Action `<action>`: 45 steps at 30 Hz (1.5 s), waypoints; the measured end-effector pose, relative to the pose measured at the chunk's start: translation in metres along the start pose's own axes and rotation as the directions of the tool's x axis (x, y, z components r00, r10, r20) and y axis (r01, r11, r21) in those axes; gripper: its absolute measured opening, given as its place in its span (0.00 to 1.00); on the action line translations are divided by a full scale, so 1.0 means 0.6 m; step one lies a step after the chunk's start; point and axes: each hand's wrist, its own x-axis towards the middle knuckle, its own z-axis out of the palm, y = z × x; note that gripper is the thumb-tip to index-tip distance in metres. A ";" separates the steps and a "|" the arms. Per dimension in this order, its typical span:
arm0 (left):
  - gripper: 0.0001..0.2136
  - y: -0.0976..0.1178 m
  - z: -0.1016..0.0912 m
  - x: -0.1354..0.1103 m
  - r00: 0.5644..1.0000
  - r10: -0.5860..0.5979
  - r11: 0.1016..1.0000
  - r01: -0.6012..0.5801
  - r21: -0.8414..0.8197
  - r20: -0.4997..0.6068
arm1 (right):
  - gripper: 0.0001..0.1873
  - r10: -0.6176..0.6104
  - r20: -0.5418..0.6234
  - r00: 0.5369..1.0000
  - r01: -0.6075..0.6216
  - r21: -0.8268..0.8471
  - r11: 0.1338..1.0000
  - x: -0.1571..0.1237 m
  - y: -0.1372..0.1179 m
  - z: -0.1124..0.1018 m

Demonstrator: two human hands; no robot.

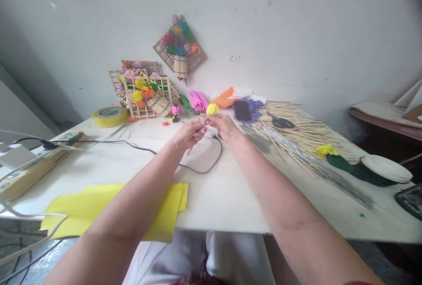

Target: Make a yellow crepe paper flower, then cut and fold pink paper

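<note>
A small yellow paper flower (212, 109) stands up from between my hands over the middle of the table. My right hand (223, 126) pinches it near its base, fingers closed. Closed as well, my left hand (192, 132) meets the right at the flower's base; the grip hides the stem. Just left of the hands sits a small pink paper flower (175, 110). A black cable (201, 172) loops on the table (227, 197) below them. Folded yellow crepe paper (168, 219) lies at the front edge, partly under my left forearm.
Wooden sticks (310, 131), metal wires (296, 153), scissors (281, 121) and a phone (242, 110) lie to the right. Stick frames with paper flowers (141, 96) lean at the back left, near a tape roll (110, 116). A power strip (39, 166) stands left.
</note>
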 end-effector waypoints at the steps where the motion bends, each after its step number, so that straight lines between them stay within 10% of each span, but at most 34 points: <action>1: 0.04 0.000 0.001 0.000 1.000 -0.014 1.000 0.014 -0.021 0.001 | 0.12 -0.005 0.008 1.000 0.005 0.013 1.000 -0.001 0.000 0.001; 24: 0.07 -0.004 0.007 0.001 0.992 0.124 0.980 -0.116 0.162 -0.035 | 0.14 -0.075 -0.195 0.978 0.084 0.042 0.996 -0.001 0.003 0.032; 31: 0.07 -0.007 -0.006 0.008 0.980 0.190 0.967 -0.178 0.180 -0.053 | 0.27 0.080 -0.036 0.996 -0.079 0.042 0.996 -0.005 -0.008 0.013; 45: 0.12 -0.011 -0.015 0.012 0.971 0.232 0.953 -0.215 0.214 -0.058 | 0.10 -0.018 -0.125 0.992 0.010 -0.064 0.998 -0.001 0.009 0.006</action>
